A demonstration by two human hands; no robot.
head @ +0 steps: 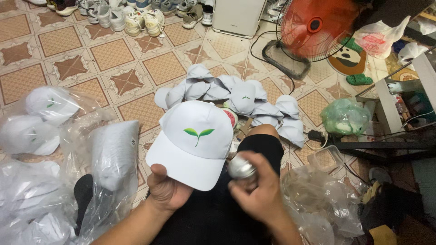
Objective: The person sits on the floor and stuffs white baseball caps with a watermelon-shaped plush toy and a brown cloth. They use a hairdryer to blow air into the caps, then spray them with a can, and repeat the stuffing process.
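Much of what I hold in my right hand [259, 193] is covered by my own fingers [254, 170]: only a rounded, shiny silver end shows, so I cannot tell more than that it is a small metallic object [240, 168], and its lower part is hidden in my palm. My forearms run off the bottom edge, and my lap is only a dark shape. The white cap [195, 143] is far plainer: clean white, with a green two-leaf sprout on the front panel and a smooth curved brim pointing down toward me. It hangs above my lap, in front of my knee, with the brim's lower left edge resting in my left hand [165, 190]; my thumb lies on top of the brim and the other fingers curl under it, out of sight, closed on the brim. The silver thing sits just beside the brim's right corner, my right fingers wrapped tightly around it. Beyond the cap a heap of pale grey caps [236, 97] lies on the tiled floor [113, 54], and crinkled clear plastic bags [109, 159] holding more caps blur together at my left.
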